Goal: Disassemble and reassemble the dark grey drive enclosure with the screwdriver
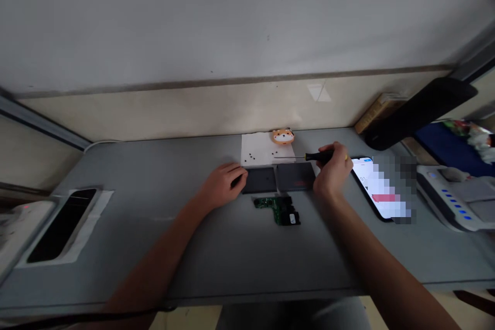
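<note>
My left hand [223, 184] rests on the grey table, fingertips touching the left edge of a dark square cover [260, 180]. Right beside it lies a second dark cover [296, 176] with red print. My right hand [332, 171] grips a small screwdriver [309, 156] with a black handle, its thin shaft pointing left over a white sheet [260, 150] that carries several tiny screws [251, 155]. A green circuit board [279, 208] lies just in front of the two covers.
An orange animal figure [283, 136] sits at the sheet's far edge. A lit phone [379, 188] lies right of my right hand; a white device [454, 196] with blue lights beyond it. A dark phone [62, 224] on white paper lies far left. A black lamp head [421, 111] overhangs back right.
</note>
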`<state>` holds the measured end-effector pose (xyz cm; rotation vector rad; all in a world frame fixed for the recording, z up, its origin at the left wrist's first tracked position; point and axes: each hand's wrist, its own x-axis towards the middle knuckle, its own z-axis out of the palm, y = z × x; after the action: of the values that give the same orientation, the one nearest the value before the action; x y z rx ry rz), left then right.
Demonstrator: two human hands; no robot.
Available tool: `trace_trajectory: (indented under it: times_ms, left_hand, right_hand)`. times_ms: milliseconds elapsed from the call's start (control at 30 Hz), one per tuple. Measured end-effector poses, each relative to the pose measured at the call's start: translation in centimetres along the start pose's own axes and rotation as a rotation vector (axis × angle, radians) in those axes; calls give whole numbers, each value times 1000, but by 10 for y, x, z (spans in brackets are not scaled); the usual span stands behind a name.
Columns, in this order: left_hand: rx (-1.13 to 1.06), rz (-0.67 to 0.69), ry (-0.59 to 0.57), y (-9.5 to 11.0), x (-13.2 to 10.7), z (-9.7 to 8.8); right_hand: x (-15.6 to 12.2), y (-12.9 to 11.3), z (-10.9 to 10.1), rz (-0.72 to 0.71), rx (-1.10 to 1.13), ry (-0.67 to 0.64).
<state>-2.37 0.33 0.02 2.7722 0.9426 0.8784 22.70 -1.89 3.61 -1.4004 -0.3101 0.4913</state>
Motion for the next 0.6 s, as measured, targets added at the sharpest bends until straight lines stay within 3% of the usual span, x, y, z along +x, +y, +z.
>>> trace_trajectory:
  times_ms: [233, 600]
  left_hand:
    - [-10, 2, -13, 2, 1, -3]
    - [-55, -71, -33, -1, -2, -2]
  right_hand:
    - [-1, 4, -3, -95, -35, -78]
    - [1, -1, -6, -183, -39, -51]
